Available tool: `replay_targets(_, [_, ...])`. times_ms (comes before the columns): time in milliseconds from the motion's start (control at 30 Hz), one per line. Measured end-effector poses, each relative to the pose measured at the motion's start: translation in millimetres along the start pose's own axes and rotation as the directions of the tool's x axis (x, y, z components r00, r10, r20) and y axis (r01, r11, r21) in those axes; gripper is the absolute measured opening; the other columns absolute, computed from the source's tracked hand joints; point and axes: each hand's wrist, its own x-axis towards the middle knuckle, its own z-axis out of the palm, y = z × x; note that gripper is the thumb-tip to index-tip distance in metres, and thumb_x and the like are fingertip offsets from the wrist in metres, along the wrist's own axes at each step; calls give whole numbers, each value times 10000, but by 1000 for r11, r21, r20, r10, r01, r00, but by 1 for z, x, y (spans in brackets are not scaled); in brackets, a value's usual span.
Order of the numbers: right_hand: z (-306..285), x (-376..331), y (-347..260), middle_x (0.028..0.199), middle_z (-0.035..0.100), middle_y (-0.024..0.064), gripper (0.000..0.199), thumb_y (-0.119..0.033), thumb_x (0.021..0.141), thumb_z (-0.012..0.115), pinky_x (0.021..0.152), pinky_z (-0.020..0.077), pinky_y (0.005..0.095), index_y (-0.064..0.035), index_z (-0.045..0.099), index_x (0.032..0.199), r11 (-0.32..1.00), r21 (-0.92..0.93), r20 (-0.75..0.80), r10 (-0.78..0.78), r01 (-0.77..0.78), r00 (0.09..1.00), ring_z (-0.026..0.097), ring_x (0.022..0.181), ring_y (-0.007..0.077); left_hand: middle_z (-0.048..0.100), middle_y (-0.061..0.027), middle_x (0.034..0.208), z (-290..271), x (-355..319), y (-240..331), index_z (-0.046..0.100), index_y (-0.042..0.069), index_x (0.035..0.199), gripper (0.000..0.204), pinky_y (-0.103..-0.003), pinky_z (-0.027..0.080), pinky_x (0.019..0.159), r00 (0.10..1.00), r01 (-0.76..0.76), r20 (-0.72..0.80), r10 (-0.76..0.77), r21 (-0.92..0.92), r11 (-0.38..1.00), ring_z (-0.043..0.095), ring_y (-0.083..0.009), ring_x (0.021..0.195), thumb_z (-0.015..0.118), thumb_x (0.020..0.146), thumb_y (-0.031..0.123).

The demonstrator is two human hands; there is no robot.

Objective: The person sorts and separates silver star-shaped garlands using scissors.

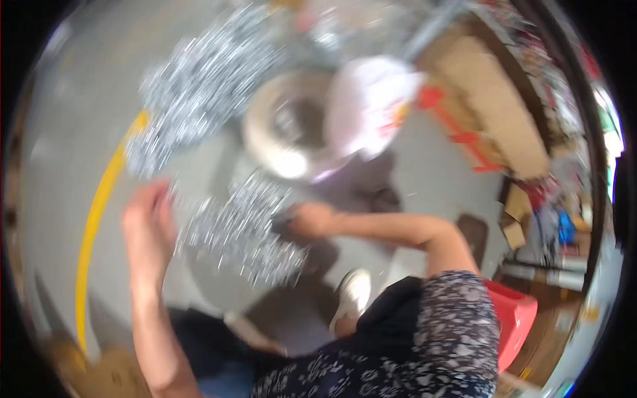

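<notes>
A loose bundle of shiny silver tinsel-like strands (242, 229) lies or hangs between my two hands, blurred by motion. My left hand (149, 215) is just beyond its left end, fingers curled in toward the thumb. A few silver glints show beside those fingertips, but what they grip is too smeared to make out. At the bundle's right side, my right hand (312, 220) is closed around a small dark object (282, 222) whose kind I cannot tell. That dark object overlaps the silver strands.
Farther off, a bigger silver heap (206, 83) covers the grey floor. A round whitish tub (262, 129) stands beyond the bundle, a white bag (368, 103) at its right rim. Cardboard (494, 99) with red tape is at right, a red seat (514, 318) nearer. A yellow line (93, 225) runs left.
</notes>
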Motion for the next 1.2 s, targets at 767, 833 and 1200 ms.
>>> replay_targets(767, [-238, -304, -84, 864, 675, 178, 172, -143, 836, 615, 713, 538, 383, -66, 674, 977, 973, -196, -944, -153, -121, 293, 666, 802, 310, 654, -224, 871, 53, 6, -9, 671, -10, 897, 181, -423, 490, 731, 974, 137, 185, -134, -3, 991, 632, -373, 831, 579, 749, 37])
replay_targets(833, [-233, -315, -79, 882, 678, 174, 169, -138, 850, 603, 734, 533, 369, -51, 672, 977, 978, -167, -946, -123, -128, 299, 669, 831, 289, 654, -221, 904, 53, 14, 8, 668, -1, 923, 204, -438, 485, 759, 985, 73, 155, -73, 6, 997, 623, -386, 862, 554, 765, 58])
replay_targets(1200, [-201, -129, -10, 1087, 597, 148, 372, -183, 812, 619, 913, 428, 470, -34, 540, 1143, 881, -462, -743, -325, -99, 585, 542, 1103, 325, 653, -181, 890, 11, -15, 51, 665, 16, 919, 145, -432, 484, 746, 996, -10, 94, 1, 93, 996, 621, -369, 826, 581, 807, 56])
